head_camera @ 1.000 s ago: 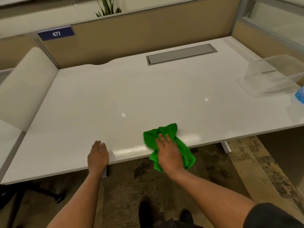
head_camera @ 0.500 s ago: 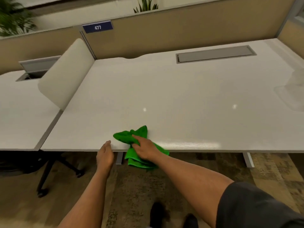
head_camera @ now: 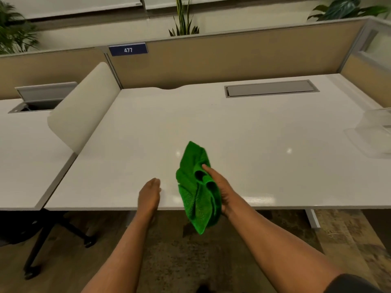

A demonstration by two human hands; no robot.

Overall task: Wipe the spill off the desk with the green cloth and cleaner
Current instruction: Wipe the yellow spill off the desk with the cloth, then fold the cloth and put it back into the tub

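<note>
My right hand [head_camera: 220,190] grips the crumpled green cloth [head_camera: 195,191], lifted off the white desk [head_camera: 232,132] and hanging over its front edge. My left hand [head_camera: 149,194] rests flat at the desk's front edge, just left of the cloth, holding nothing. No spill stands out on the glossy desk top, only light reflections. The cleaner is out of view.
A clear plastic container [head_camera: 372,134] sits at the desk's right edge. A grey cable hatch [head_camera: 270,88] lies at the back. A rounded beige divider [head_camera: 82,115] separates the neighbouring desk [head_camera: 25,155] on the left. Tan partition panels [head_camera: 232,58] stand behind.
My right hand has raised the cloth from the desk's front edge and turned it upright. The view shifted left, so the container slid to the right edge. My left hand stays at the edge.
</note>
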